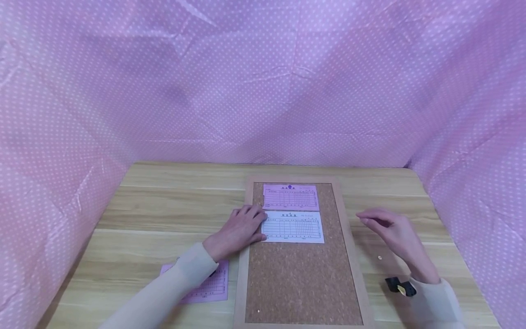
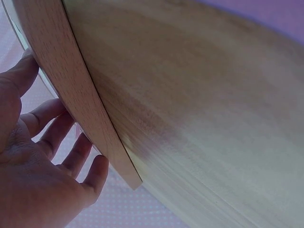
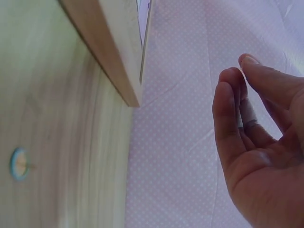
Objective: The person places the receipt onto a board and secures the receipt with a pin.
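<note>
A cork board (image 1: 304, 283) with a pale wooden frame lies on the table. On its upper part are a pink printed form (image 1: 289, 198), with a purple tack (image 1: 289, 186) at its top middle, and a white printed form (image 1: 291, 228) just below. My left hand (image 1: 242, 228) rests on the board's left frame, its fingertips touching the white form's left edge. To the right of the board my right hand (image 1: 392, 230) hovers, thumb and fingertips close together with nothing visible between them. Below it a small thumbtack (image 3: 19, 164) lies on the table.
Another pink form (image 1: 211, 285) lies on the table, partly beneath my left forearm. A small black object with a yellow part (image 1: 400, 287) is beside my right wrist. Pink dotted cloth (image 1: 287, 91) surrounds the table (image 1: 185, 183).
</note>
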The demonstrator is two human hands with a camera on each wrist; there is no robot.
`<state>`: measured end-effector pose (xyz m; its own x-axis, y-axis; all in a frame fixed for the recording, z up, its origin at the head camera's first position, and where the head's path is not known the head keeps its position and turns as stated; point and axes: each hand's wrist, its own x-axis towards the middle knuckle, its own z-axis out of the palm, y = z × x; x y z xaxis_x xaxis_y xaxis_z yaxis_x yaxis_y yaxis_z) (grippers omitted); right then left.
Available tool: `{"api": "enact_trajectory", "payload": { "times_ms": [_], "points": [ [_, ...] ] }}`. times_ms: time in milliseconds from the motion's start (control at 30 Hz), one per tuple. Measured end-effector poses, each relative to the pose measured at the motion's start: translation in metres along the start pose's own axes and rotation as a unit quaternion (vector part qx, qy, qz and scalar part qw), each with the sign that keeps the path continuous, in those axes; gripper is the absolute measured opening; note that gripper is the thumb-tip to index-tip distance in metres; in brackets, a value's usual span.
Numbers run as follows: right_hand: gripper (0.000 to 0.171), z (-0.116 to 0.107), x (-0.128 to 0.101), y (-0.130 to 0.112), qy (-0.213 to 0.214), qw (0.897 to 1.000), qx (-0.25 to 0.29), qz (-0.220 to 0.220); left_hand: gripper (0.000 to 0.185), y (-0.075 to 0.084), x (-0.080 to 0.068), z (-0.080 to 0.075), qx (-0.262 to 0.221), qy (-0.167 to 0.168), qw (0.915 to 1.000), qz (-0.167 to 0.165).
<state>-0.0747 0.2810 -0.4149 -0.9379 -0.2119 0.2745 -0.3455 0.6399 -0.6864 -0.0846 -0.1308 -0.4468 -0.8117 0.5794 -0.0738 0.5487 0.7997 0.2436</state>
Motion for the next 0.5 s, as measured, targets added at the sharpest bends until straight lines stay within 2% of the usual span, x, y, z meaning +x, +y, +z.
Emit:
{"api": "enact_trajectory", "payload": {
  "times_ms": [133, 500],
  "points": [
    [0.017, 0.004, 0.006, -0.003, -0.003, 1.000, 0.008, -0.004, 0.056, 0.000, 0.000, 0.001, 0.000, -0.001, 1.0000, -0.001],
    [0.016, 0.017, 0.021, -0.020, -0.034, 0.995, 0.076, 0.053, 0.055, -0.001, 0.000, 0.002, -0.002, 0.003, 1.0000, 0.002]
  ]
}}
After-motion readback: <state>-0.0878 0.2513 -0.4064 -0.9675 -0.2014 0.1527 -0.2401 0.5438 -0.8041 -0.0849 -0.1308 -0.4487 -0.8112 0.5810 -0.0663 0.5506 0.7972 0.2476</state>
